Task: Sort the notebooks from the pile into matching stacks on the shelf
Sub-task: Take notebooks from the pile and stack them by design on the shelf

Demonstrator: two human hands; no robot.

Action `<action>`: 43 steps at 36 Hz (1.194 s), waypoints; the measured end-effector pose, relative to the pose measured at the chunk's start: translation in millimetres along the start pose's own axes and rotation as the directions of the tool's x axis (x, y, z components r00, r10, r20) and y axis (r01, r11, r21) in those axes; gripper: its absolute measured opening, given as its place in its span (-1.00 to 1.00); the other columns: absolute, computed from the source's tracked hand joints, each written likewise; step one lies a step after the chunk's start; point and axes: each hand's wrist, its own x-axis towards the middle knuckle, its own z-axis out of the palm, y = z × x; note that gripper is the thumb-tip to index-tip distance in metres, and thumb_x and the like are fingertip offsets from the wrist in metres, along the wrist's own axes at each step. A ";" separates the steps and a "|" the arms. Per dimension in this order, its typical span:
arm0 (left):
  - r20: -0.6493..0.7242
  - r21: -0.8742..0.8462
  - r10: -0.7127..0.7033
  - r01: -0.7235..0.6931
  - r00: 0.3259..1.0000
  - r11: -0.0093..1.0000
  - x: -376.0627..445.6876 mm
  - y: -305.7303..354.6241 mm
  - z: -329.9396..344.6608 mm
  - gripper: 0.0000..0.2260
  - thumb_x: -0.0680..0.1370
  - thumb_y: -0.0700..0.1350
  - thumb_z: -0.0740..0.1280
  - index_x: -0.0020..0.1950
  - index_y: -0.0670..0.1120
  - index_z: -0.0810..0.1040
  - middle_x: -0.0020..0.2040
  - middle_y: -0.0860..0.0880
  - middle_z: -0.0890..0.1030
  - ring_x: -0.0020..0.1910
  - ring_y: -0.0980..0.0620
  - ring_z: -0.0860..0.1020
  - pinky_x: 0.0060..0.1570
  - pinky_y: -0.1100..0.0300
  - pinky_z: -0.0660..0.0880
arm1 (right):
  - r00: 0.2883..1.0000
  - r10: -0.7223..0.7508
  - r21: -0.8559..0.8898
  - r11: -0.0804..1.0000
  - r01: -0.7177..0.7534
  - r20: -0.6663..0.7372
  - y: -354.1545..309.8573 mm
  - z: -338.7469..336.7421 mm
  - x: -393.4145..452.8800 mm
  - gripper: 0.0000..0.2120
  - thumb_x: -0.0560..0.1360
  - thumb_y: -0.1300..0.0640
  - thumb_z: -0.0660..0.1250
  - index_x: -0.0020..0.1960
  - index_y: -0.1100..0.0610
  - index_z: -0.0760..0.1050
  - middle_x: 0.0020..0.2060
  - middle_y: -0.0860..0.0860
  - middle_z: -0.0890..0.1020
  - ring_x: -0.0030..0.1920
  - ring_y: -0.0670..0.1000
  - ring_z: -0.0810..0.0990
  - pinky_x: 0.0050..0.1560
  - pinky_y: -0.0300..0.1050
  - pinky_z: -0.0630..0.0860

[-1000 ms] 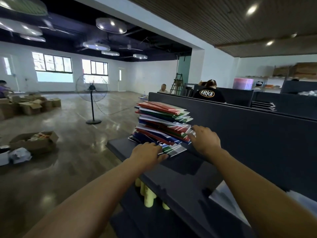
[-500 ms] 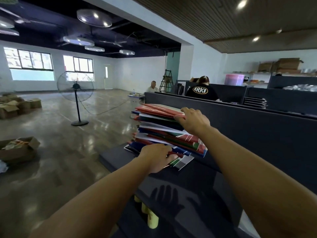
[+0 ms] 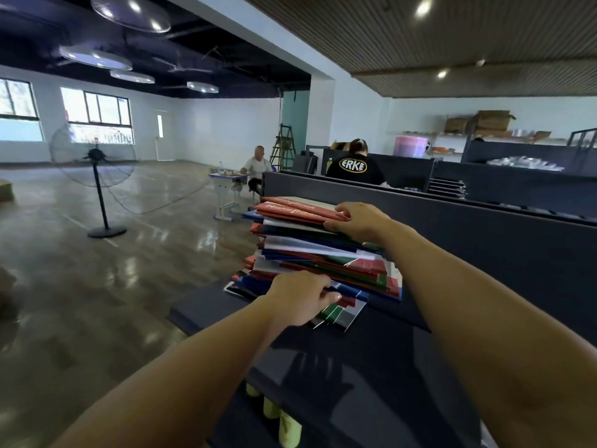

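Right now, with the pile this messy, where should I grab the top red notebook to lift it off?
Probably by its near right corner, from the right. The top red notebook lies flat and overhangs the pile there, and your right hand already pinches that edge. The left hand steadies the lower notebooks.

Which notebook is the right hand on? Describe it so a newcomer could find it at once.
Start at the dark shelf in the foreground, where a tall untidy pile of notebooks stands. Go to the pile's very top, where the right hand holds the near edge. The red notebook there is the highest one with white lettering across its cover, unlike the blue, green and white covers below.
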 end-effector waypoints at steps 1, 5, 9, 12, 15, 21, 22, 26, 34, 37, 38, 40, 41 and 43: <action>0.001 -0.004 0.003 -0.003 1.000 1.000 0.5 0.2 0.1 -0.68 0.63 0.14 0.13 0.09 -0.05 0.52 -0.08 0.00 0.58 -0.11 0.02 0.55 -0.04 0.07 0.53 | 1.000 -0.009 -0.034 0.999 0.010 0.008 -0.6 -1.8 0.2 -0.46 0.55 -0.21 0.21 0.40 0.08 0.36 0.30 0.09 0.48 0.24 0.11 0.45 0.19 -0.03 0.37; -0.002 0.000 0.007 -0.007 1.000 1.000 2.7 1.6 1.4 -0.67 0.63 0.14 0.13 0.16 -0.06 0.52 -0.04 -0.01 0.60 -0.08 0.00 0.56 -0.13 0.14 0.44 | 0.996 -0.078 -0.276 0.959 0.064 -0.039 -2.5 -3.8 -0.9 -0.57 0.60 -0.20 0.08 0.25 0.05 0.46 0.15 0.08 0.57 0.10 0.10 0.52 0.02 -0.02 0.41; -0.011 0.024 0.007 -0.007 1.000 1.000 4.2 0.7 4.6 -0.65 0.64 0.14 0.11 0.19 -0.06 0.52 -0.02 -0.02 0.60 -0.05 0.00 0.56 -0.13 0.15 0.41 | 0.991 -0.099 -0.301 0.951 0.067 -0.092 0.4 -2.2 -1.3 -0.57 0.61 -0.21 0.03 0.24 0.02 0.48 0.11 0.07 0.58 0.06 0.10 0.53 -0.04 -0.03 0.43; -0.013 0.014 0.003 -0.003 1.000 1.000 5.3 0.6 7.5 -0.65 0.64 0.15 0.11 0.21 -0.05 0.51 -0.01 -0.02 0.61 -0.02 -0.02 0.56 -0.12 0.14 0.42 | 0.992 -0.082 -0.245 0.968 0.057 -0.093 4.4 -7.4 -0.4 -0.57 0.60 -0.22 0.05 0.26 -0.01 0.49 0.15 0.05 0.58 0.10 0.10 0.53 0.01 -0.01 0.44; -0.007 0.017 -0.012 0.012 1.000 1.000 7.5 0.9 9.8 -0.62 0.63 0.17 0.10 0.28 -0.01 0.49 0.04 0.00 0.61 0.02 -0.02 0.56 -0.06 0.09 0.48 | 0.987 -0.101 -0.287 0.956 0.061 -0.127 3.8 -14.6 -0.7 -0.60 0.63 -0.17 0.02 0.23 0.01 0.48 0.11 0.05 0.58 0.08 0.11 0.53 -0.01 -0.01 0.45; 0.011 0.039 -0.018 0.017 1.000 0.999 6.4 1.3 12.2 -0.61 0.63 0.18 0.08 0.30 -0.01 0.46 0.03 -0.02 0.60 0.00 -0.05 0.54 -0.07 0.05 0.50 | 0.945 -0.245 -0.555 0.827 0.088 -0.216 -7.0 -5.7 -0.6 -0.75 0.61 0.22 0.09 0.28 0.12 0.31 -0.27 0.03 0.50 -0.31 0.11 0.47 -0.33 -0.04 0.38; 0.008 0.046 -0.018 0.017 1.000 0.999 6.3 1.0 12.4 -0.61 0.63 0.18 0.08 0.29 -0.02 0.47 0.02 -0.02 0.60 -0.01 -0.05 0.54 -0.11 0.07 0.48 | 0.945 -0.247 -0.538 0.838 0.097 -0.215 -7.3 -3.2 0.9 -0.70 0.59 0.24 0.12 0.31 0.10 0.30 -0.16 0.05 0.55 -0.21 0.13 0.52 -0.30 -0.04 0.40; 0.001 0.048 -0.020 0.020 1.000 0.999 6.2 1.0 13.0 -0.62 0.63 0.17 0.09 0.26 -0.03 0.47 0.02 -0.02 0.59 -0.01 -0.04 0.53 -0.18 0.13 0.39 | 0.943 -0.263 -0.502 0.855 0.130 -0.204 -7.9 -2.2 3.6 -0.69 0.61 0.21 0.13 0.33 0.08 0.40 0.15 0.08 0.54 0.20 0.12 0.44 -0.03 -0.01 0.42; 0.040 0.059 -0.030 0.028 0.999 0.998 4.2 15.4 13.5 -0.61 0.64 0.18 0.08 0.27 -0.03 0.46 0.07 -0.03 0.60 0.05 -0.07 0.54 -0.11 0.11 0.42 | 0.888 -0.248 -0.378 0.921 0.092 -0.387 7.8 -2.1 -24.9 -0.83 0.57 0.32 0.12 0.07 0.14 0.41 -0.07 0.08 0.57 -0.06 0.16 0.56 -0.24 -0.08 0.34; 0.049 0.062 -0.029 0.026 0.998 0.998 4.9 27.1 13.5 -0.62 0.64 0.18 0.07 0.24 -0.03 0.47 0.05 -0.03 0.59 0.02 -0.07 0.54 -0.08 0.06 0.47 | 0.883 -0.242 -0.401 0.914 0.068 -0.402 18.8 -2.7 -48.5 -0.52 0.55 0.37 0.14 0.42 0.07 0.27 0.23 0.07 0.54 0.10 0.16 0.57 -0.12 -0.02 0.47; 0.048 0.061 -0.022 0.019 0.999 0.998 5.7 31.7 14.3 -0.62 0.64 0.18 0.06 0.23 -0.04 0.47 0.04 -0.03 0.59 0.01 -0.07 0.54 -0.10 0.06 0.47 | 0.886 -0.228 -0.403 0.914 0.051 -0.404 22.6 -2.8 -57.4 -0.45 0.54 0.38 0.16 0.47 0.06 0.22 0.29 0.05 0.50 0.15 0.15 0.55 -0.08 -0.01 0.48; 0.037 0.054 -0.001 -0.001 0.999 0.999 6.6 42.8 16.0 -0.64 0.64 0.16 0.07 0.20 -0.04 0.49 0.04 -0.03 0.59 0.01 -0.07 0.55 -0.16 0.09 0.43 | 0.890 -0.178 -0.386 0.923 0.002 -0.419 31.2 -2.7 -74.3 -0.38 0.51 0.38 0.20 0.51 0.04 0.16 0.35 0.02 0.44 0.21 0.12 0.53 -0.05 -0.03 0.49; 0.034 0.051 0.011 -0.013 0.999 0.999 6.6 49.7 16.4 -0.64 0.64 0.16 0.07 0.19 -0.05 0.49 0.04 -0.03 0.59 0.02 -0.07 0.55 -0.17 0.10 0.40 | 0.884 -0.161 -0.373 0.928 -0.016 -0.440 36.3 -2.3 -82.6 -0.38 0.51 0.36 0.22 0.51 0.04 0.17 0.37 0.01 0.44 0.23 0.11 0.52 -0.04 -0.04 0.49; 0.047 0.047 0.027 -0.030 0.999 0.998 5.9 64.4 17.1 -0.63 0.64 0.16 0.08 0.22 -0.05 0.48 0.08 -0.03 0.59 0.05 -0.08 0.54 -0.15 0.10 0.38 | 0.855 -0.160 -0.335 0.942 -0.017 -0.494 47.2 -1.7 -100.3 -0.41 0.51 0.33 0.24 0.49 0.06 0.22 0.35 0.03 0.46 0.23 0.13 0.52 -0.04 -0.01 0.50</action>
